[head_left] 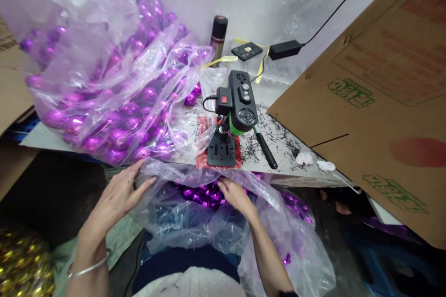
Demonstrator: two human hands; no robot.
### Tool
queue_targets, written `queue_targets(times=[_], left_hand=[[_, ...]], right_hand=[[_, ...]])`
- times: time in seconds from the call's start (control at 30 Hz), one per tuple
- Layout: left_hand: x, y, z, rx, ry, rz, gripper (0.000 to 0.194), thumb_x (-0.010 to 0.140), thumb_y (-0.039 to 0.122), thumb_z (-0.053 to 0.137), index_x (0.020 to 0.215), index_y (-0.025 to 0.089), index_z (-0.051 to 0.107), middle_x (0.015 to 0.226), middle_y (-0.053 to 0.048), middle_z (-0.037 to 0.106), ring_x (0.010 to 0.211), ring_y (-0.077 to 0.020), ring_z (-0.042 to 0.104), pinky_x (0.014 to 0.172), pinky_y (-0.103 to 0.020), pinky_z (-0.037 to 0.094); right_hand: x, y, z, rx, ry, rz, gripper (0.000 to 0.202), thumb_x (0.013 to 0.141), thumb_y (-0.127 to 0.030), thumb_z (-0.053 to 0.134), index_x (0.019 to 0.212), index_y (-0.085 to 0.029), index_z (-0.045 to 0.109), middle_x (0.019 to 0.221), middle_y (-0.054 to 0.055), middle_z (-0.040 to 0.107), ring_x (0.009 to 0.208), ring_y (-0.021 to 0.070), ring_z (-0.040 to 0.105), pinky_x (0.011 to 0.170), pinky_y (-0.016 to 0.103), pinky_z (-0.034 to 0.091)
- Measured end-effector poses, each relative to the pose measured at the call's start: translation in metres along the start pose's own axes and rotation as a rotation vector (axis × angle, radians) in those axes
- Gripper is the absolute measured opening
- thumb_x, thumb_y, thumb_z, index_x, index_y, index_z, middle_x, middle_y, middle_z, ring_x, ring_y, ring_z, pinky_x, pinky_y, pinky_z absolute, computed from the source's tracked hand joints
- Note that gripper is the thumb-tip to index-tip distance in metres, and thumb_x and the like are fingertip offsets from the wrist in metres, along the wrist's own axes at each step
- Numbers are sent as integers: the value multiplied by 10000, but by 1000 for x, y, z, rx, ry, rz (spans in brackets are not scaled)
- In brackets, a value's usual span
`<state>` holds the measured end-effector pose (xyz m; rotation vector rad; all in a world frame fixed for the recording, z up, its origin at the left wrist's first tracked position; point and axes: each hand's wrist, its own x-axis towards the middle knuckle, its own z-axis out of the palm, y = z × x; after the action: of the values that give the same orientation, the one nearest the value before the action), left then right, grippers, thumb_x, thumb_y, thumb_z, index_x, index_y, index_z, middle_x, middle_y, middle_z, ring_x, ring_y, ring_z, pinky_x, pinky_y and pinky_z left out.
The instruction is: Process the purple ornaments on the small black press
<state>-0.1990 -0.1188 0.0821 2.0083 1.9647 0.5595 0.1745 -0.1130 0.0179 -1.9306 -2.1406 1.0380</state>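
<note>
My left hand (121, 191) is at the rim of a clear plastic bag (195, 227) on my lap, its thumb and fingers apart on the film. Inside the bag's mouth, my right hand (234, 193) reaches with its fingertips among small shiny purple balls (205, 195); whether it grips one is hidden. On the table edge just beyond stands a small black drill-press-like machine (244, 102) with a lever handle (266, 151) and a slotted base plate (221, 151) over a red sheet. A large clear bag of bigger purple balls (128, 111) lies on the left of the table.
A big cardboard box (365, 102) leans at the right. Behind the machine are a dark bottle (219, 35), a black adapter (285, 49) and a flat black device (247, 51). Black clippings cover the white table (289, 158). Gold balls (24, 264) sit at the lower left.
</note>
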Motion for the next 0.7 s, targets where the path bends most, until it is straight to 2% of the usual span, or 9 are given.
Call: queue_targets(times=[0.07, 0.13, 0.2, 0.23, 0.3, 0.37, 0.47, 0.57, 0.7], left_hand=[[-7, 6, -22, 30, 27, 114, 855, 948, 871, 521, 1452, 205, 706, 1403, -187, 791, 1279, -438, 759, 1114, -572, 596], [-4, 21, -42, 14, 47, 184, 785, 946, 888, 541, 1354, 253, 759, 1321, -150, 826, 1227, -415, 779, 1106, -549, 608], [18, 45, -50, -90, 25, 257, 618, 1011, 799, 534, 1239, 290, 800, 1173, -95, 860, 1095, -347, 813, 1059, -473, 633], [37, 60, -50, -164, -12, 301, 550, 1050, 726, 518, 1212, 288, 808, 1153, -85, 859, 1076, -324, 812, 1050, -445, 634], [92, 89, -38, -275, -62, 356, 431, 1070, 573, 540, 1193, 261, 810, 1188, -95, 849, 1111, -306, 799, 1080, -425, 616], [155, 114, -16, -277, -91, 338, 320, 1033, 368, 580, 1216, 213, 793, 1259, -119, 828, 1201, -309, 769, 1156, -445, 569], [232, 136, 18, -94, -148, 118, 349, 939, 150, 628, 1265, 122, 749, 1279, -227, 793, 1254, -366, 740, 1168, -475, 538], [268, 146, 39, -33, -83, -6, 510, 939, 132, 642, 1438, 32, 623, 1390, -349, 711, 1372, -469, 672, 1188, -590, 488], [277, 151, 51, -15, -70, -67, 584, 973, 178, 669, 1528, 37, 553, 1488, -369, 664, 1482, -501, 595, 1225, -635, 440]], right_hand=[[-19, -13, 5, -16, -149, -17, 415, 1113, -381, 486, 1296, -173, 795, 1325, 165, 834, 1245, 278, 803, 1086, 336, 576], [-35, -26, 4, 28, -269, -92, 441, 1131, -396, 444, 1328, -197, 784, 1357, 137, 825, 1299, 267, 781, 1112, 325, 560], [-45, -37, -1, 85, -285, -139, 454, 1138, -413, 427, 1344, -212, 779, 1348, 118, 830, 1294, 267, 783, 1108, 329, 569], [-47, -42, -5, 112, -272, -166, 452, 1138, -417, 432, 1362, -221, 772, 1355, 109, 829, 1295, 265, 783, 1109, 333, 574], [-45, -52, -12, 146, -225, -222, 444, 1137, -413, 445, 1398, -232, 755, 1383, 100, 820, 1312, 263, 778, 1123, 347, 582], [-38, -60, -16, 149, -172, -277, 440, 1139, -408, 450, 1416, -237, 746, 1402, 95, 814, 1331, 261, 770, 1146, 360, 584], [-29, -69, -13, 121, -114, -324, 415, 1136, -396, 471, 1392, -244, 760, 1381, 93, 824, 1312, 256, 779, 1139, 364, 599], [-30, -72, -2, 105, -108, -342, 394, 1128, -364, 494, 1399, -244, 754, 1371, 94, 827, 1299, 250, 784, 1126, 354, 609], [-41, -71, 13, 110, -157, -321, 387, 1115, -339, 520, 1418, -241, 740, 1380, 91, 824, 1302, 255, 784, 1133, 361, 609]])
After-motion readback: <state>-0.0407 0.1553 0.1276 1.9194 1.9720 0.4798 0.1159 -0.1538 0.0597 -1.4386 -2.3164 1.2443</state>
